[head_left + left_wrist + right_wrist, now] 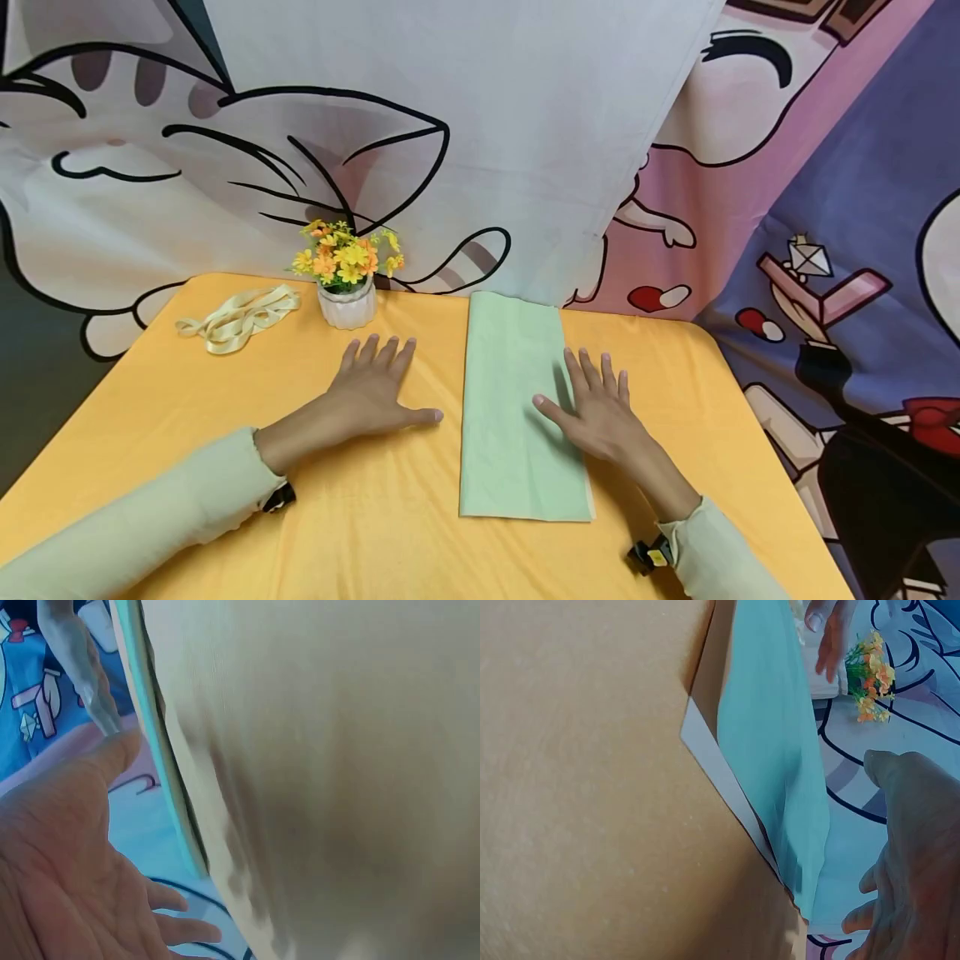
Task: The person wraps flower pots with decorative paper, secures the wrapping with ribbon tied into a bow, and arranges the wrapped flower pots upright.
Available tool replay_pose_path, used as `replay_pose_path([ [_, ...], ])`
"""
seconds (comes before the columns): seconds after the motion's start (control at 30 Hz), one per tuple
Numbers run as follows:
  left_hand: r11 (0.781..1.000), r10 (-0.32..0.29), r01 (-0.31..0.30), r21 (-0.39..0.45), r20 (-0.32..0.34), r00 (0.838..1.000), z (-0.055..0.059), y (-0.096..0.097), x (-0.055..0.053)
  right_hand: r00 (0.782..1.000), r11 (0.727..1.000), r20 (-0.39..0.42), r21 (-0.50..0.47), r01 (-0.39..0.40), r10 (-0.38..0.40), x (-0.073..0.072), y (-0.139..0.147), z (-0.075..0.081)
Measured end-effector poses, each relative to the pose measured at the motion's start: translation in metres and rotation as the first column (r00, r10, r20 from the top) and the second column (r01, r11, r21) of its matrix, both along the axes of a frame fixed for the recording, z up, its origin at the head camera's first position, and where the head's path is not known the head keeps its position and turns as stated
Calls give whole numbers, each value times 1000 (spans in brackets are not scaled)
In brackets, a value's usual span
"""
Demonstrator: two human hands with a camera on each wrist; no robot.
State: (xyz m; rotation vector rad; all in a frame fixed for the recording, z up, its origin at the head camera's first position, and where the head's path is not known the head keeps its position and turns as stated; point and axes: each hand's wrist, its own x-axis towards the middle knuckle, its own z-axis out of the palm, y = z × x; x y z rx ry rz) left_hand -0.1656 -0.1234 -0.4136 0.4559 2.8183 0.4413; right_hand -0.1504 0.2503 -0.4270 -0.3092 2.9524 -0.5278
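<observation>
A folded pale green sheet (513, 417) lies lengthwise on the yellow-covered table, with a whitish layer showing under its edge in the right wrist view. My left hand (367, 396) is held over the cloth to the left of the sheet, fingers spread and thumb pointing toward it. Over the sheet's right edge hovers my right hand (600, 417), palm down with fingers apart, its shadow falling on the green surface. Both hands hold nothing.
At the back left stands a white pot (348, 307) of yellow and orange flowers (345, 257). A loosely coiled cream ribbon (243, 318) lies left of it. Behind the yellow tablecloth (360, 533) hangs a cartoon-printed curtain (525, 150).
</observation>
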Motion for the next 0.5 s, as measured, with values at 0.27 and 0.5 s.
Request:
replay_pose_path([
  [0.27,995,-96,96,27,-31,995,1,23,7,1000,1000,25,-1,-3,3,3,0,0],
  [0.5,938,-348,337,-85,-217,912,6,51,23,999,1000,48,3,-11,10,6,2,-2],
])
